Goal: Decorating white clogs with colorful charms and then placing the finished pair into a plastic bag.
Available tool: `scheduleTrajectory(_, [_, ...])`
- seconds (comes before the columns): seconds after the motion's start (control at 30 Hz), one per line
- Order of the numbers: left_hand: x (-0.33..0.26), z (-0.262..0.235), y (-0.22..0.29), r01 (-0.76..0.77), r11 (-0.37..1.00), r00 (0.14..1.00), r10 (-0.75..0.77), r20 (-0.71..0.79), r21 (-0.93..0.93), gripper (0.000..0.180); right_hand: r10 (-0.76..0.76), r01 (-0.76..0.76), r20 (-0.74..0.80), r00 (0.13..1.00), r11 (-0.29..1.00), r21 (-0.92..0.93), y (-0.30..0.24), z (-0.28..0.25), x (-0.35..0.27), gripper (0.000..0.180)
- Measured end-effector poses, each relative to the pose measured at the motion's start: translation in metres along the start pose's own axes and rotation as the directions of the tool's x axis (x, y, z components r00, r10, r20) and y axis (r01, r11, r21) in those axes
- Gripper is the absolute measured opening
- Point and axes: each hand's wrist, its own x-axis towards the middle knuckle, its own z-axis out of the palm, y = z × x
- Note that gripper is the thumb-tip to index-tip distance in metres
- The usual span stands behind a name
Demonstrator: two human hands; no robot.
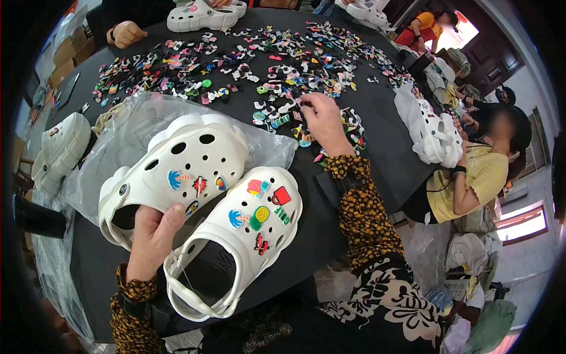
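Note:
My left hand (154,236) is closed on a white clog (197,150), with the fingers inside its opening and the thumb outside. This clog carries several charms, among them a blue palm tree (175,179) and a red one (200,186). Right beside it on the table lies a second white clog (277,236), its top set with a pineapple charm (259,217), a red bag charm (281,196) and others. My right hand (325,123) is over the near edge of a spread of loose shoe charms (277,118), fingers bent in a pinch. What lies between its fingertips is too small to make out.
Clear plastic bags (135,127) lie under and behind the clog in my left hand. Another white clog (59,147) rests at the left edge. Across the dark round table (377,153) are another person's hand (127,34) and a clog (203,16). A person in yellow (471,171) handles white clogs at right.

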Motion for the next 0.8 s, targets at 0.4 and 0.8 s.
scheduleTrajectory(0.4, [-0.001,0.003,0.001,0.044,0.999,0.999,-0.044,-0.007,-0.011,0.038,0.017,-0.007,0.079,0.997,0.991,-0.13,0.002,-0.003,0.0,0.021])
scheduleTrajectory(0.8, [0.002,-0.005,-0.008,0.075,0.997,0.997,-0.075,0.014,0.011,0.039,0.406,-0.445,0.241,0.881,0.54,0.714,-0.018,-0.019,0.006,0.024])
